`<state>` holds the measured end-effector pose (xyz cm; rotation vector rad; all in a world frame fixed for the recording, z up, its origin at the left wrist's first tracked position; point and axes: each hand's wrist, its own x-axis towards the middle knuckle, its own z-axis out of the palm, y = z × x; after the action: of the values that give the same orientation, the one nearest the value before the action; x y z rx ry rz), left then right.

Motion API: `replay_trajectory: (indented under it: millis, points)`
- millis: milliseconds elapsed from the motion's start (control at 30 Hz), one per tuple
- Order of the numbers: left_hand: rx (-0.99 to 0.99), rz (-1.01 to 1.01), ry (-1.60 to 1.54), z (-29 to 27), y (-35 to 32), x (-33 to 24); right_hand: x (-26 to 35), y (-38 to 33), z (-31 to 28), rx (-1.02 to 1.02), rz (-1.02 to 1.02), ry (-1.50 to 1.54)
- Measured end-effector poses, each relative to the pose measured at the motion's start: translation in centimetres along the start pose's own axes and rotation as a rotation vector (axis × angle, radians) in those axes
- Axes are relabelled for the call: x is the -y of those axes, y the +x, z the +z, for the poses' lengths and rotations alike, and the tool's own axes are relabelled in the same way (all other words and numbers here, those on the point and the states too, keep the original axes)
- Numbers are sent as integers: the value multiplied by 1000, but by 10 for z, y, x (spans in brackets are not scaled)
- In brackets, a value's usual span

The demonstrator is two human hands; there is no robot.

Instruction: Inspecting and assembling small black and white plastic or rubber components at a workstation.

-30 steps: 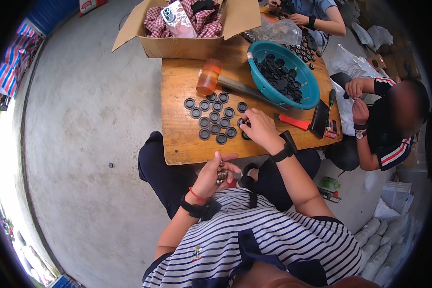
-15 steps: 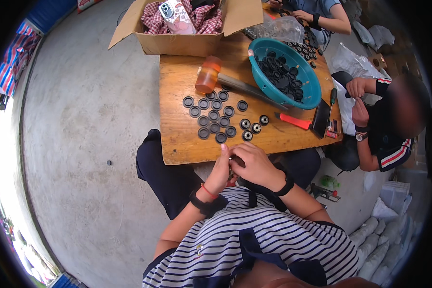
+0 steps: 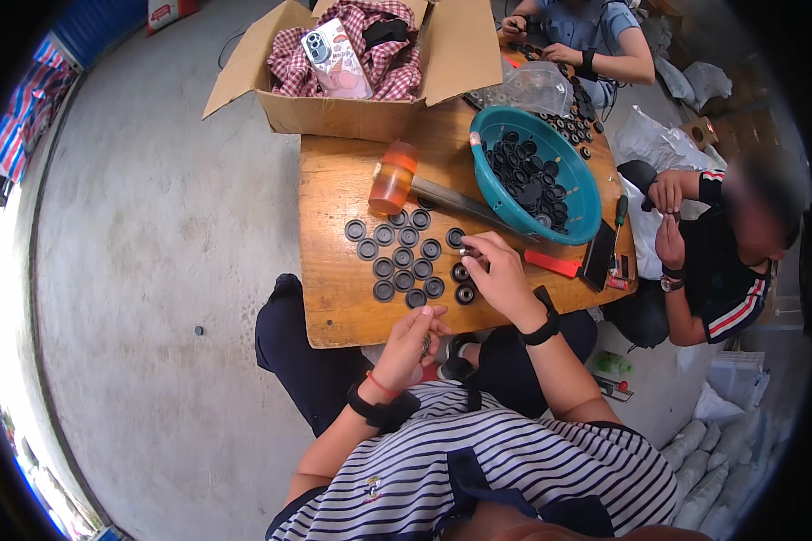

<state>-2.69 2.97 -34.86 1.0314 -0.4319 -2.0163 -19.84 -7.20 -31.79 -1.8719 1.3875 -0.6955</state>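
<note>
Right hand (image 3: pixel 501 271) pinches a small metal piece (image 3: pixel 466 252) between thumb and fingers, beside the black discs (image 3: pixel 403 258) on the tabletop (image 3: pixel 345 194). Left hand (image 3: pixel 403 351), curled near the front edge, is closed around what look like further metal pieces (image 3: pixel 426 345), mostly hidden, probably kept handy there. Discs lie flat in one layer, likely for easy reach. Behind them, the mallet (image 3: pixel 433 191) and teal basin (image 3: pixel 582 176) crowd the far side; the cardboard box (image 3: pixel 347 119) fills the back left.
</note>
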Motion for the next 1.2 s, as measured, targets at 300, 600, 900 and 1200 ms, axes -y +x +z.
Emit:
replay_trajectory:
  millis: [300, 600, 900, 1200]
  points:
    - [-72, 36, 8, -18, -4, 1, -19, 35, 11, -13, -151, -387]
    - [-131, 67, -64, -24, -6, 10, -28, 32, 18, -31, -130, -403]
    - [-160, 110, -48, -23, -5, 16, -45, 24, 27, -105, -156, -302]
    - [-270, 138, -12, -23, -8, 17, -35, 16, 19, -75, -156, -443]
